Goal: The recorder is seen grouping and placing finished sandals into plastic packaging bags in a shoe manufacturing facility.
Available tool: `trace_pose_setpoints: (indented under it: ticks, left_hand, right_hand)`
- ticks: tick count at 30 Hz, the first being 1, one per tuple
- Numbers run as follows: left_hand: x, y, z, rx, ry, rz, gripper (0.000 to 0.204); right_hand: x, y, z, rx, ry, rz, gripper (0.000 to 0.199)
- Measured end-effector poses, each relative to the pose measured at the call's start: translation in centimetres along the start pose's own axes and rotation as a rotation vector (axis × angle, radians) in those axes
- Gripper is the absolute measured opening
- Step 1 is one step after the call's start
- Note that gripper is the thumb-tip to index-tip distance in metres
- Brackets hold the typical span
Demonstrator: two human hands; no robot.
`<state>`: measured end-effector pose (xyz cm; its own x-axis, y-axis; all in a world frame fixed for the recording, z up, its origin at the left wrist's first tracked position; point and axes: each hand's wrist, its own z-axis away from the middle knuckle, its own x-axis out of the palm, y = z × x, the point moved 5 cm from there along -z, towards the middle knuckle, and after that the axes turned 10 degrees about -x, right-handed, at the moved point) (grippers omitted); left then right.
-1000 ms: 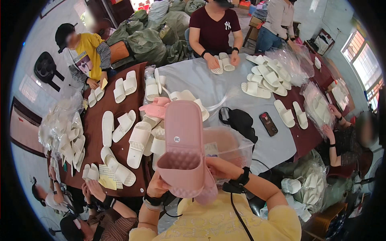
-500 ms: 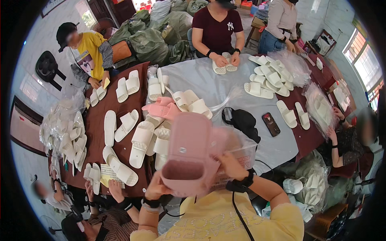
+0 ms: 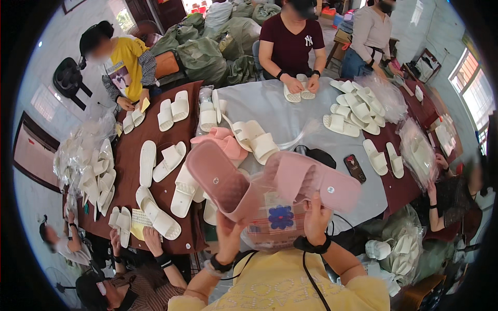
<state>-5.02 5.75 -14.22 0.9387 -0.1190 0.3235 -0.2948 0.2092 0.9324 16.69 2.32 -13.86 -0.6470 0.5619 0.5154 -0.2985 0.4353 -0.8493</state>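
Note:
Two dusty-pink slide slippers are held up, apart from each other, above the table's near edge. My left hand [image 3: 229, 239] grips the left slipper [image 3: 210, 168] by its strap end, with the footbed facing up and the heel pointing away. In my right hand [image 3: 315, 222] is the right slipper [image 3: 337, 189], tilted sideways with its heel to the right. A small round sticker shows on each footbed. Below them lies a clear plastic bag [image 3: 254, 239] with a blue flower print. Behind the left slipper, lighter pink slippers [image 3: 233, 147] rest among cream ones [image 3: 254, 139].
Cream slippers [image 3: 165, 213] lie in pairs on the brown cloth [image 3: 124, 181] at left, and others are heaped at far right [image 3: 358, 106]. A phone [image 3: 355, 169] and a black cap [image 3: 319, 155] sit on the grey cover [image 3: 249, 103]. Several co-workers surround the table.
The two pink slippers, close together before, are now spread apart. The right one has swung out to the right, and the left one has tilted left. The view has shifted slightly.

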Motion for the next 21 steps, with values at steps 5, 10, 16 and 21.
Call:
trace_pose_setpoints:
  ticks: [5,10,16,21]
  left_hand:
    - [3.1,-4.3,2.7,-0.077,0.054,0.107,0.063]
    - [4.0,-5.9,5.4,-0.796,-0.798,-0.487,0.039]
    - [2.4,-1.9,-4.2,0.316,-0.320,-1.297,0.084]
    - [2.1,-4.4,-7.0,0.420,-0.645,-1.536,0.101]
  right_hand:
    - [0.0,0.1,0.1,-0.075,0.073,-0.013,0.011]
    - [-4.1,3.0,-0.3,0.153,-0.012,0.259,0.014]
    - [-5.7,2.9,-0.7,0.307,0.077,0.140,0.015]
    - [-6.6,0.9,-3.0,-0.155,-0.114,0.677,0.017]
